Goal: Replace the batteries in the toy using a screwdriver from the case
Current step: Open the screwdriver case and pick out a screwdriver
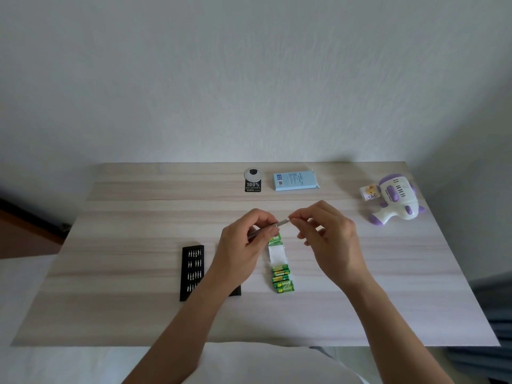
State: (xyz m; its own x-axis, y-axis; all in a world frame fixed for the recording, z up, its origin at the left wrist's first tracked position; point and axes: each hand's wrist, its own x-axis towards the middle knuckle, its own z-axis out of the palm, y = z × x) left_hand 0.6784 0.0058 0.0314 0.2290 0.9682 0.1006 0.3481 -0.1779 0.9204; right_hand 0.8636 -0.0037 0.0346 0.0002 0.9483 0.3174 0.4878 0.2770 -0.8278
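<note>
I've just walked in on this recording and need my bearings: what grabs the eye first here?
Two hands meet over the middle of the table: the left hand grips a slim silver screwdriver and the right hand pinches its far end. Beneath them lies a strip of green batteries, a black case of bits to its left. A white and purple toy lies untouched near the far right corner.

I see a white-and-purple toy (394,198), green batteries (282,279) with yellow print, a black bit case (191,273), a pale blue box (296,180), and a light wood-grain striped table (138,314).
</note>
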